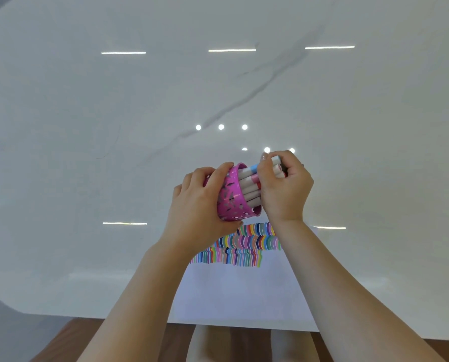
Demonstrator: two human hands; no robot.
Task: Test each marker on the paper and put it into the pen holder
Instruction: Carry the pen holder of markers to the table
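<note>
A pink pen holder (232, 197) with cut-out patterns is tipped onto its side above the paper, its mouth facing right. My left hand (199, 205) grips it around the body. Several white markers (248, 182) with coloured caps stick out of its mouth. My right hand (283, 186) wraps its fingers around the bundle of marker ends. The white paper (244, 291) lies at the table's near edge, with rows of several short coloured strokes (241, 245) across its upper part.
The white marble-look table (139, 126) with a grey vein stretches far ahead and to both sides, with ceiling lights reflected in it. Its near edge runs just below the paper, over a brown wooden floor (69, 340). My legs show under the edge.
</note>
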